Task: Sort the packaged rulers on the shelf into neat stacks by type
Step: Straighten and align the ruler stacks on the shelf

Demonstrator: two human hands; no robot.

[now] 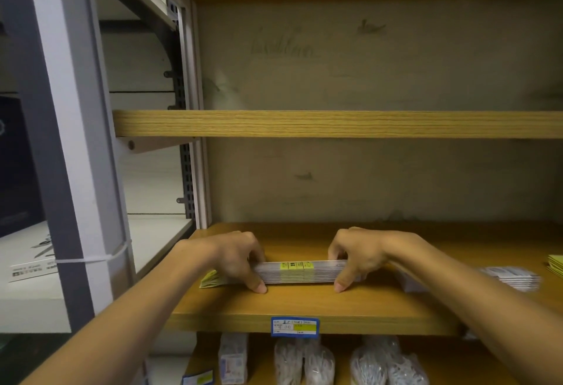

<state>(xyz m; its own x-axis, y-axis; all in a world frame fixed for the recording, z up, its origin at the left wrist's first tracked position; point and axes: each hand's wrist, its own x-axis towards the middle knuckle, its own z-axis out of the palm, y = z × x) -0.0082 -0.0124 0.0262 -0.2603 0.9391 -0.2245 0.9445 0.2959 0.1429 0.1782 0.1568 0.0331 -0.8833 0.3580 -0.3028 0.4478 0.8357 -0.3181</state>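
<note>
A stack of clear packaged rulers with yellow labels (300,272) lies lengthwise on the wooden shelf (304,305). My left hand (236,258) grips its left end, thumb at the front and fingers curled over the top. My right hand (358,258) grips the right end the same way. A yellow-tipped package end (210,280) sticks out left of the stack, under my left hand. Another pile of clear packaged rulers (515,276) lies to the right on the shelf, blurred, partly behind my right forearm.
Yellow packets (555,264) sit at the shelf's far right edge. A blue and yellow price tag (295,326) hangs on the shelf front. Below are bagged items (304,360) and small boxes (233,357). An upper wooden shelf (335,124) spans above; a grey post (70,171) stands left.
</note>
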